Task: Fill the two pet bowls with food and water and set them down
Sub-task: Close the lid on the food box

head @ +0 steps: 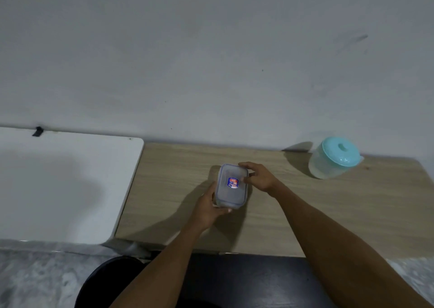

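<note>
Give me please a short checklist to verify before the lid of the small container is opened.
1. Left hand steadies the container: ok.
2. Right hand grip is at the lid's right edge: ok.
3. Container stands upright on the wooden table: ok.
4. Lid clips released: cannot tell.
5. Pet bowls ready nearby: not ok, none in view.
6. Pitcher with teal lid stands apart, out of the way: ok.

We count one box with a lid (232, 185), one jug with a blue lid (333, 157), two tables (352, 202) and two hands (207, 210).
</note>
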